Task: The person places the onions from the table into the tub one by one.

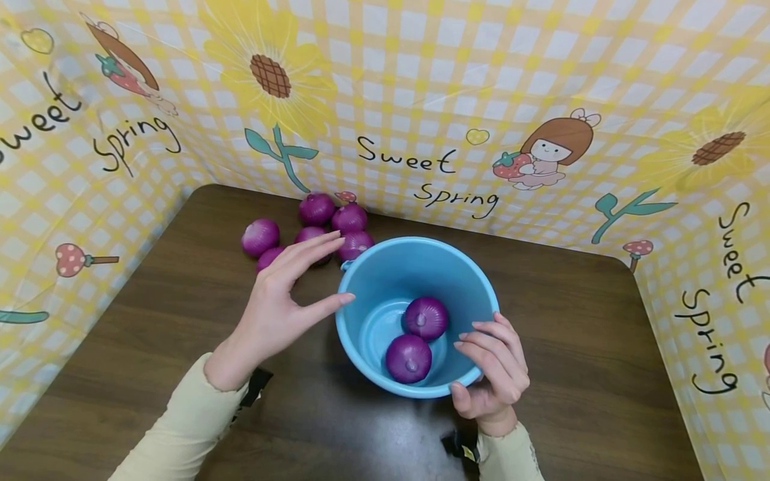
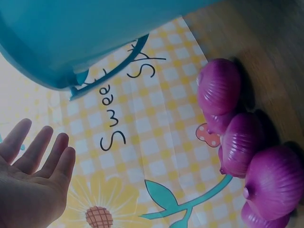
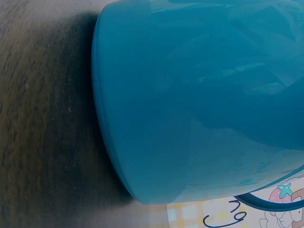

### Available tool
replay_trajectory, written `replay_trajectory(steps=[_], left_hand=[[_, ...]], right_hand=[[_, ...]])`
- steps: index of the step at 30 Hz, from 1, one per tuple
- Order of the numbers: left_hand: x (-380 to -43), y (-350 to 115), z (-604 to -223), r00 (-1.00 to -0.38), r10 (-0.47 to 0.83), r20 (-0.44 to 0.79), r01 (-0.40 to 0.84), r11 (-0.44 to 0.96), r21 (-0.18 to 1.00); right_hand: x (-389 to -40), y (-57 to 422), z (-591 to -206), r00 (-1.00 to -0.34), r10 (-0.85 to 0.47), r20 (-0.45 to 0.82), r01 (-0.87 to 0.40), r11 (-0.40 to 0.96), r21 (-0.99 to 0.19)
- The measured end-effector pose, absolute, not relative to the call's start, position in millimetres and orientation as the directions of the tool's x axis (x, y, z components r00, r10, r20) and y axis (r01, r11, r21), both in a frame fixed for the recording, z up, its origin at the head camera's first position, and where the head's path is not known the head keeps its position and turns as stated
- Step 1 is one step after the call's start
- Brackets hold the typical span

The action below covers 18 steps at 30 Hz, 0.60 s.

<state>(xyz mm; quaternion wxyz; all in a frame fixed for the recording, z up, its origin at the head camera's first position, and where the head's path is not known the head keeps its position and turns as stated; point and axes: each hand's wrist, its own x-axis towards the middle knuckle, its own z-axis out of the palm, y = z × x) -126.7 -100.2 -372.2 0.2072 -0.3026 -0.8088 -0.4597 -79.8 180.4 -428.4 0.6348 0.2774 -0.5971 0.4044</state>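
A blue bucket (image 1: pixel 345 327) stands upright on the table with two purple onions inside, a rear onion (image 1: pixel 426 318) and a front onion (image 1: pixel 408 359). My right hand (image 1: pixel 496 364) grips the bucket's right rim, its fingers curled over the edge and the thumb near the front. That hand does not show in the right wrist view, where the bucket's side (image 3: pixel 190 104) fills most of the picture. My left hand (image 1: pixel 279 304) is beside the left rim, thumb and fingers spread and holding nothing. In the left wrist view, the left hand (image 2: pixel 35 180) has its fingers extended below the bucket (image 2: pixel 71 42).
Several more purple onions (image 1: pixel 261 237) lie in a group at the back left of the brown wooden table (image 1: pixel 577 321), partly hidden by my left hand. A yellow checked cloth (image 1: pixel 409 87) surrounds the table's back and sides. The bucket's handle (image 2: pixel 128 61) hangs at its far side.
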Motion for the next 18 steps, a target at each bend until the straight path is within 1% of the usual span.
replay_trajectory(steps=[11,18], left_hand=[[-135.2,-115.1,-375.9,-0.728,0.241,0.642,0.674,0.424,0.605],[-134.9,-119.3,-368.5,-0.743,0.152,0.652,0.639,0.45,0.624]], right_hand=[[-82.3,183.8,-435.6,-0.025,0.18,0.983,-0.851,0.513,-0.115],[-80.8,180.7,-429.0,-0.024,0.185,0.982,-0.848,0.517,-0.118]])
